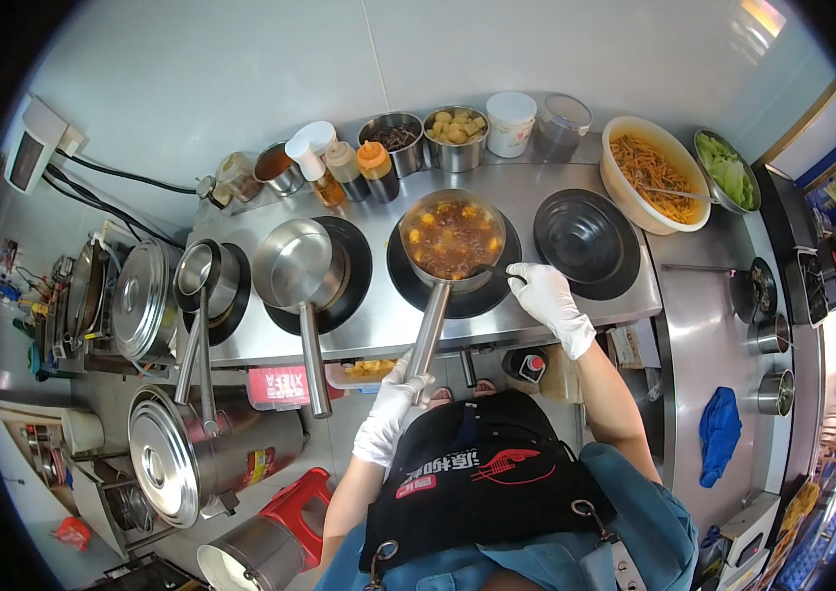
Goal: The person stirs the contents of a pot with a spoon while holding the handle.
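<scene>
My left hand (398, 399), in a white glove, is wrapped round the long metal handle of a saucepan (429, 335). The pan sits on the middle-right burner and holds a reddish-brown liquid with yellow pieces (452, 239). My right hand (541, 294), gloved too, is closed on the end of a dark utensil (484, 270) whose other end reaches over the pan's right rim into the liquid. An empty steel saucepan (298, 258) rests on the burner to the left. Right of the pan in use lies a black burner plate (585, 241).
Squeeze bottles (377, 171), a pot of yellow chunks (456, 129) and a white tub (511, 125) line the back. At right stand a big bowl of orange shreds (654, 163) and a bowl of green leaves (726, 169). Large lidded pots (164, 458) are at left.
</scene>
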